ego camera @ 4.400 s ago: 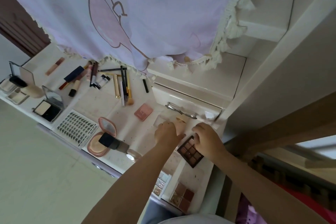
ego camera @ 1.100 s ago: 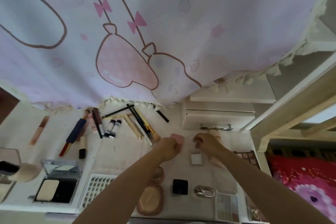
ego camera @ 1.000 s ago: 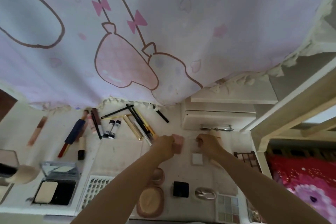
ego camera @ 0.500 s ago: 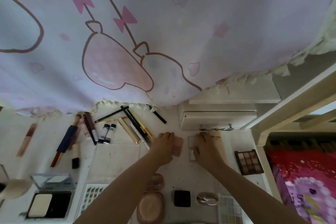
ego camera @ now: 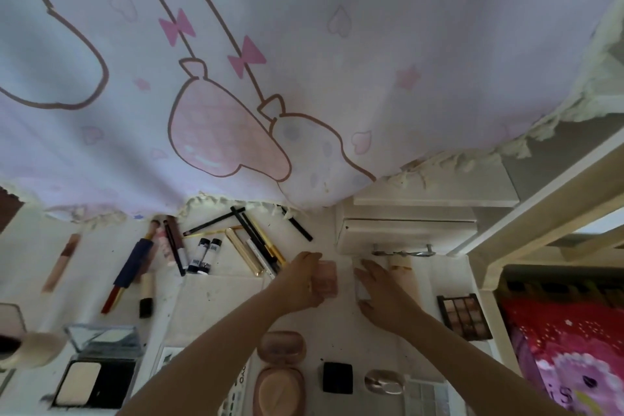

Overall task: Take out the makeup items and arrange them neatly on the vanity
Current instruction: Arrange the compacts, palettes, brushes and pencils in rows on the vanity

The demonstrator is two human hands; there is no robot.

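the left hand pinches a pink compact, probably to line it up. the right hand lies spread over a small clear case, steadying it.

A pale lilac cloth printed with pink bows and cartoon outlines, fringed cream along its edge, hangs across the upper view. At right stand a cream shelf and a wooden frame, with red patterned fabric below.

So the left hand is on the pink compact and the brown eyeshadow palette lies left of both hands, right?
Not quite. In the head view the palette lies right of both hands; the left hand is indeed on the pink compact.
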